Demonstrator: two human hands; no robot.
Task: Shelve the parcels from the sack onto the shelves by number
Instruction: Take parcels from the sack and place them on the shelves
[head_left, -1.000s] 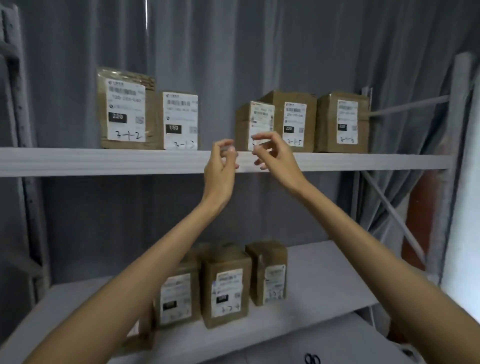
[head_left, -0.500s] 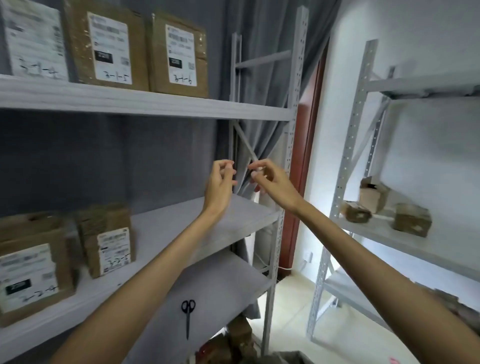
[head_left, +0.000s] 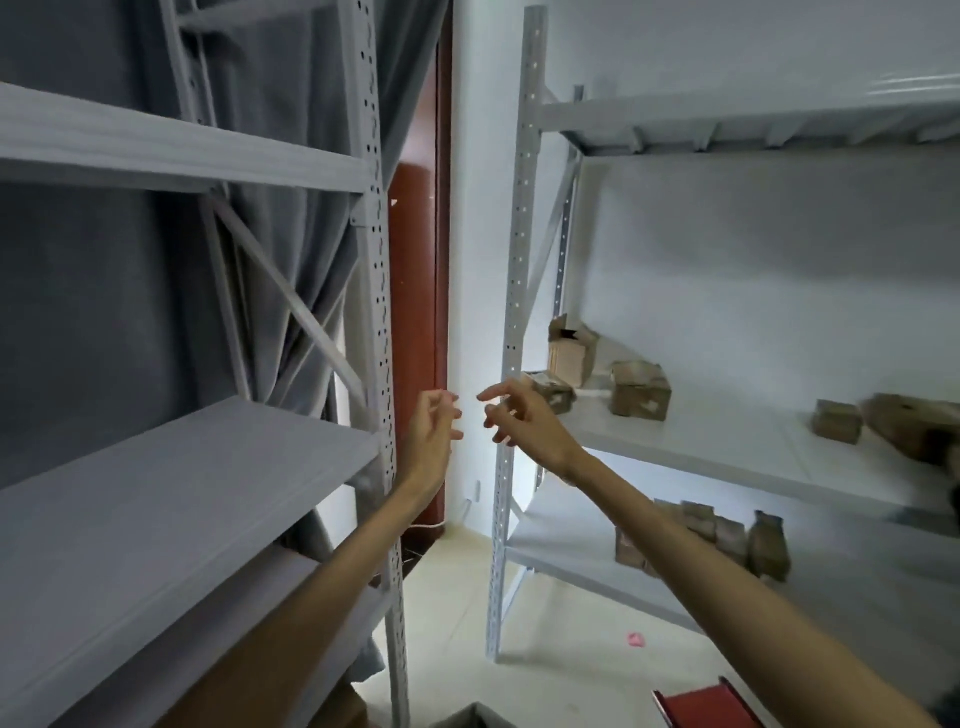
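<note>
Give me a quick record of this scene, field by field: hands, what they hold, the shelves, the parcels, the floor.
left hand: raised, fingers loosely curled, empty
right hand: raised, fingers spread, empty
left shelving unit: grey, boards in view bare
right shelving unit: holds brown parcels on two levels
floor: pale tile, small pink scrap

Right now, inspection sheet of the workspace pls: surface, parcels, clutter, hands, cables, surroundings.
Surface: left rack shelf bare where visible.
Job's things: brown parcels on the right rack, more on the shelf below; labels unreadable; sack not identifiable.
Clutter: pink scrap on the floor; red object at bottom edge.
Hands: left hand and right hand raised, fingers open, no grip on anything.
Cables: nothing seen.
Surroundings: grey curtain, white wall.
</note>
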